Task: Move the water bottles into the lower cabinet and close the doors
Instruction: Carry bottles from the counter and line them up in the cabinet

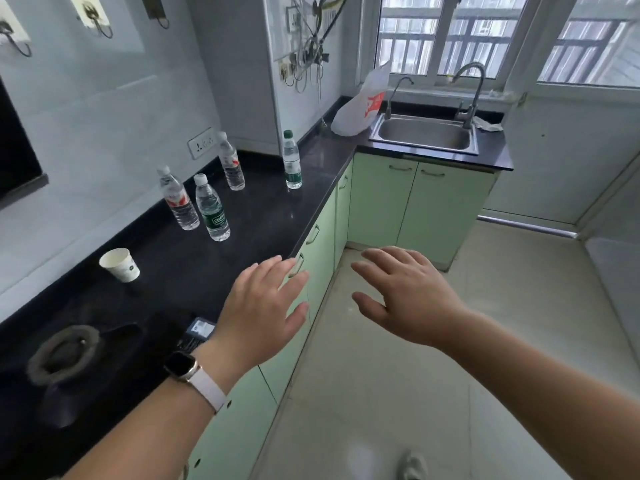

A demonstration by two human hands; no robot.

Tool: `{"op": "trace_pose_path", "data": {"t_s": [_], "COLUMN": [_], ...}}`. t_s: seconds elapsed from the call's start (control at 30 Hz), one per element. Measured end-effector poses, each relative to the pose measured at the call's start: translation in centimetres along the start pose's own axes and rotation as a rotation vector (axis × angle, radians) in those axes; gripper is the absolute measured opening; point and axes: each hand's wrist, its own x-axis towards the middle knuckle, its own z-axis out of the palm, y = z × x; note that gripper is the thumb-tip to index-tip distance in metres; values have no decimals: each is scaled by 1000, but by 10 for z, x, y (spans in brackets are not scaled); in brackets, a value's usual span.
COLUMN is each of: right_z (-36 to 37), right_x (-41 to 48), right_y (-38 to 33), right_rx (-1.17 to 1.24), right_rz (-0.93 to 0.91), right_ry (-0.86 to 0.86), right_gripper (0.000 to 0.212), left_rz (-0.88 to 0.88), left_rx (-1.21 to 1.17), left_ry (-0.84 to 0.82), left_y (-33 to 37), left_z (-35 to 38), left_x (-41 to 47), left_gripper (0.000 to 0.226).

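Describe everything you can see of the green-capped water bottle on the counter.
The green-capped water bottle is clear plastic, with its green screw cap on and a green-and-white label round its lower body. It stands upright on the black countertop, near the front edge, on its own, towards the corner by the sink. Only the counter touches it.

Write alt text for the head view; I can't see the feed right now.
The left hand and right hand reach forward, open and empty, beside the closed green lower cabinet doors. Four water bottles stand upright on the black countertop, none moved yet. A paper cup stands nearer, a sink beyond.
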Motion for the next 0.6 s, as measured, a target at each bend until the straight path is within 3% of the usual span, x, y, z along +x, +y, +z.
{"op": "trace_pose_path", "data": {"t_s": [0.6], "right_z": [49], "right_x": [227], "right_y": [208], "right_rx": [139], "right_rz": [-294], "right_ry": [-41], "right_gripper": [57], "left_rz": [-290], "left_rx": [167], "left_ry": [-41], "left_y": [-32], "left_z": [92], "left_x": [213], "left_gripper": [48]}}
